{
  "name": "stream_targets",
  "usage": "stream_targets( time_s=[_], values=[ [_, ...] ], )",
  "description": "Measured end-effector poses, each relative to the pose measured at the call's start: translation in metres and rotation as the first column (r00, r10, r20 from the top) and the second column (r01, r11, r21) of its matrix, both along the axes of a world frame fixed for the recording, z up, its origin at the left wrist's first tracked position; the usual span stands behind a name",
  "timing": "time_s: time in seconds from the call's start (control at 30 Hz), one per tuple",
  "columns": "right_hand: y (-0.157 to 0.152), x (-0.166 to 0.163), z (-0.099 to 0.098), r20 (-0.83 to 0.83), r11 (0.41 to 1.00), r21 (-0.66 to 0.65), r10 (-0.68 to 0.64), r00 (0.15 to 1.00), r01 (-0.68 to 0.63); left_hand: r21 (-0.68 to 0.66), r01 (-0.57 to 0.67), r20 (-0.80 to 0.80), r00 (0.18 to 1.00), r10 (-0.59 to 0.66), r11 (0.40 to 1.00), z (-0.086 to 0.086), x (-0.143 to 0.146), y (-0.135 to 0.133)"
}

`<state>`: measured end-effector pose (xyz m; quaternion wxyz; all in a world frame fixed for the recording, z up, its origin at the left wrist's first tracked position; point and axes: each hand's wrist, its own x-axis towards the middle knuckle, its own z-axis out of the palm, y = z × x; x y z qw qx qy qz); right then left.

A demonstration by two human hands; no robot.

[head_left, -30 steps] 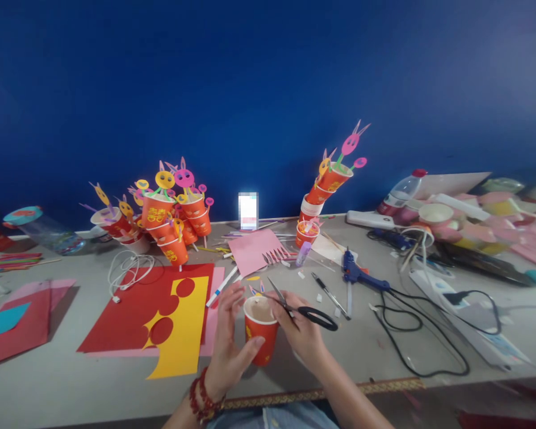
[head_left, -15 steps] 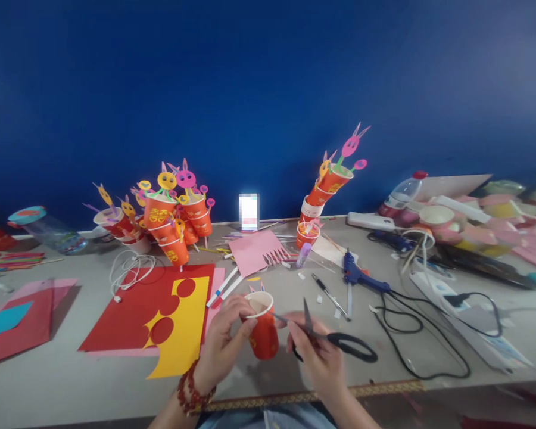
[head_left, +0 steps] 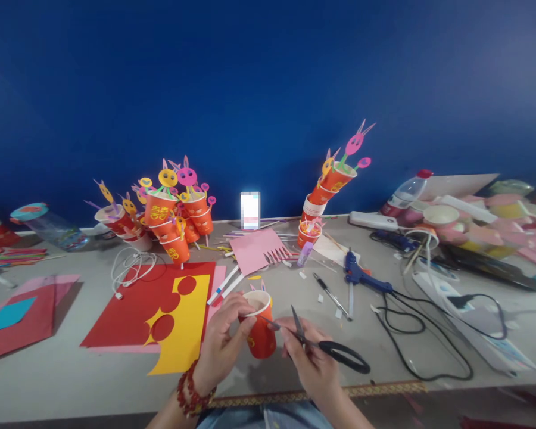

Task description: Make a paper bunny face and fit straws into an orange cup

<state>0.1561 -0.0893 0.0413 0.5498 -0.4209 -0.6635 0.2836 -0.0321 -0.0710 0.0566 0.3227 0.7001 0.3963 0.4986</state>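
My left hand (head_left: 221,345) is wrapped around a red paper cup (head_left: 259,330) with a white rim, held tilted just above the grey table (head_left: 49,369). My right hand (head_left: 306,357) grips black-handled scissors (head_left: 330,351). Their blades are spread open, one tip touching the cup's rim. A red bead bracelet (head_left: 192,393) circles my left wrist.
Red and yellow paper sheets (head_left: 161,310) with round cut-outs lie to the left. Finished cups with paper bunnies (head_left: 170,208) cluster at the back, another stack (head_left: 328,185) farther right. A blue glue gun (head_left: 360,274), black cables (head_left: 411,333), a power strip and pens lie to the right.
The cup has tipped from upright to tilted in my left hand. The scissors swung from across the cup's mouth out to the right, blades now spread at the rim.
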Motion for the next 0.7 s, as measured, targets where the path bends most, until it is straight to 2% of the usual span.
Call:
stream_targets(
  time_s=[0.37, 0.57, 0.7],
  values=[
    [-0.003, -0.0025, -0.0066, -0.017, 0.998, -0.069, -0.009, 1.0, 0.007, -0.005, -0.01, -0.017, 1.0, 0.01, 1.0, -0.0023, -0.0017, 0.0006],
    [-0.0016, -0.0039, -0.0024, 0.074, 0.997, 0.079, -0.027, 0.997, 0.021, 0.031, -0.054, -0.083, 0.995, 0.057, 0.998, -0.0039, -0.0031, -0.0007],
    [-0.0008, -0.0033, 0.0027, 0.132, 0.997, 0.08, 0.008, 0.991, -0.019, 0.064, -0.038, -0.156, 0.987, 0.048, 0.997, -0.0024, -0.0064, 0.0014]
  ],
)
